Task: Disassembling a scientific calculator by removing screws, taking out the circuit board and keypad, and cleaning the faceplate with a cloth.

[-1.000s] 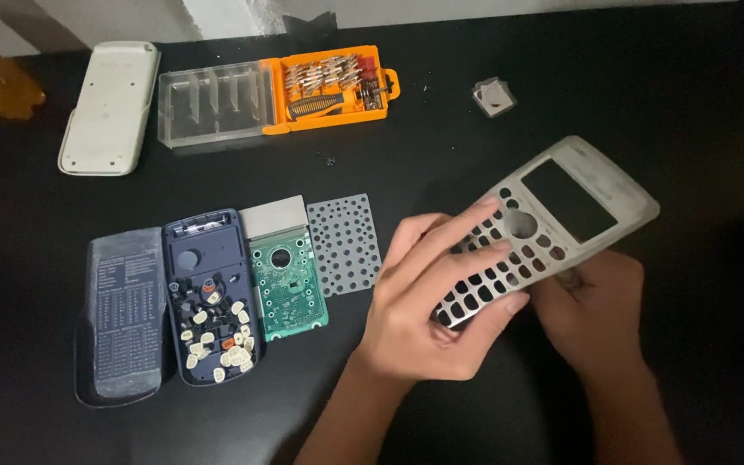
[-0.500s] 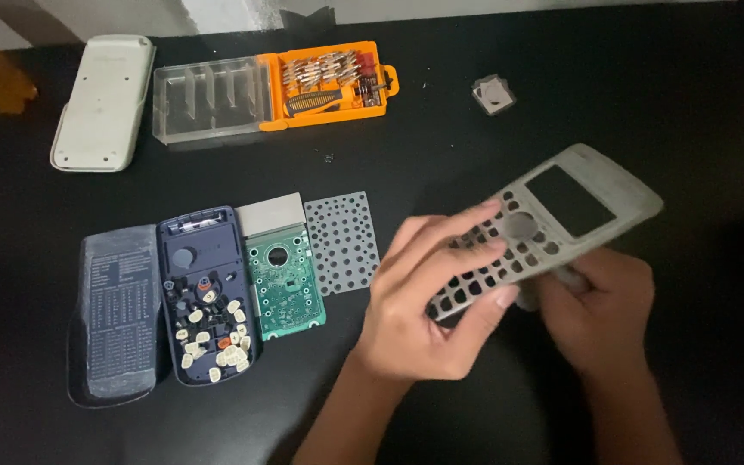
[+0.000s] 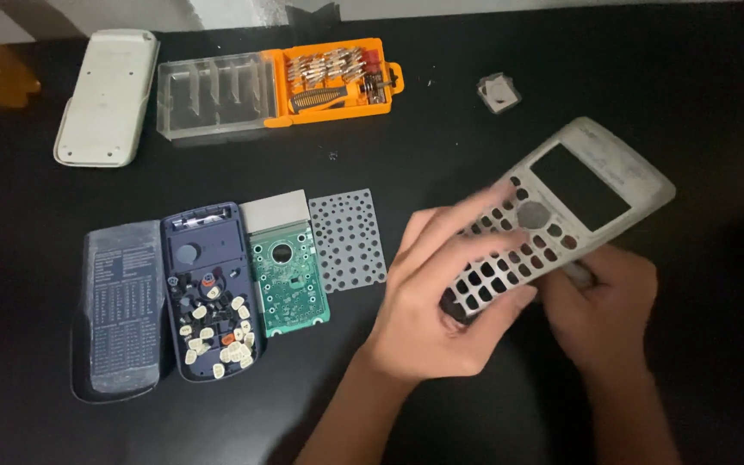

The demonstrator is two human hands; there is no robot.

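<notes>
Tilting further since before, the grey calculator front shell (image 3: 561, 220) is lifting toward the bench's right edge.
I am clamping left hand (image 3: 441, 297) fingers over its keyholes, right hand (image 3: 600, 306) fingers gripping underneath, steadying it.

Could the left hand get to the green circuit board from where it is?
Probably yes: the circuit board lies bare just left of the left hand, but that hand is holding the grey faceplate.

Two bare forearms, left hand (image 3: 437, 323), right hand (image 3: 604, 306), no sleeves.

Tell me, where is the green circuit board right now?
In the head view, the green circuit board lies left of centre on the black table, between the dark blue shell holding loose keys and the perforated grey sheet.
</notes>
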